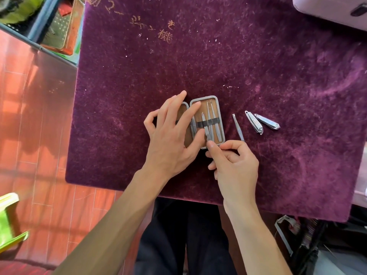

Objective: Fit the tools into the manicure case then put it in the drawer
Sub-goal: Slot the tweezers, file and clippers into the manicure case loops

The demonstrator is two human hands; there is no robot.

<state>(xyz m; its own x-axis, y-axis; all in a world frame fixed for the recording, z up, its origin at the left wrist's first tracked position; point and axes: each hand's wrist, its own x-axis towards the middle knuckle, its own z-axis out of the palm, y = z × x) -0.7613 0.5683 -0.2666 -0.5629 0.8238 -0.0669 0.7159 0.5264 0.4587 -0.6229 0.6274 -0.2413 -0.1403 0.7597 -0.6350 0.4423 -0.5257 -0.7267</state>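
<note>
My right hand point(236, 163) pinches the end of a slim tool point(206, 130), halfway under the strap point(212, 121). My left hand point(172, 133), fingers straight, presses the open manicure case point(215, 100). Two tools sit inside; a pusher point(238, 127) and two clippers point(255, 123) wait outside. The left half is hidden, and I see no drawer.

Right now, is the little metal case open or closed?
Open. The manicure case lies flat on the purple cloth, both halves spread, with thin tools showing under its black strap.
</note>
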